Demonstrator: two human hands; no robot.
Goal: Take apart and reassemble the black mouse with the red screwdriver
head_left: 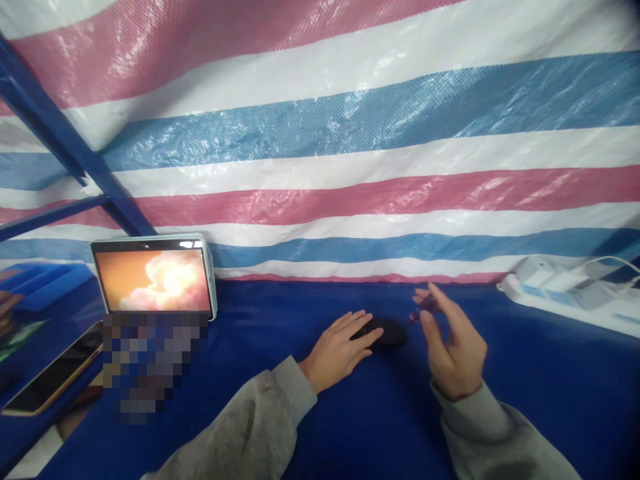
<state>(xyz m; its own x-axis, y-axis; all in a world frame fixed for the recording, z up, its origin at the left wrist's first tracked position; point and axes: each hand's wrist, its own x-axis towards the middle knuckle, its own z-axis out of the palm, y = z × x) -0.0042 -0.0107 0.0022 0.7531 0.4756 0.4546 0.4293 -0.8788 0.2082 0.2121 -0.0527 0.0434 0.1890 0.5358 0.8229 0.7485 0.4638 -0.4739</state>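
My left hand [345,347] lies palm down on the blue tabletop, fingers stretched out and spread. Its fingertips reach the near side of a dark, rounded black object [391,332], whose kind I cannot make out. To the right of that, my right hand [453,340] is raised slightly above the table. Between its thumb and fingers it pinches a small, shiny dark red-purple piece [414,316], partly hidden and blurred.
A tablet [153,277] showing orange clouds stands at the left, with a pixelated patch below it. Further left are a phone [57,370], a blue tray [55,283] and part of another person's hand [7,310]. A white power strip [565,293] with plugs sits at the right. Striped sheeting [350,140] hangs behind.
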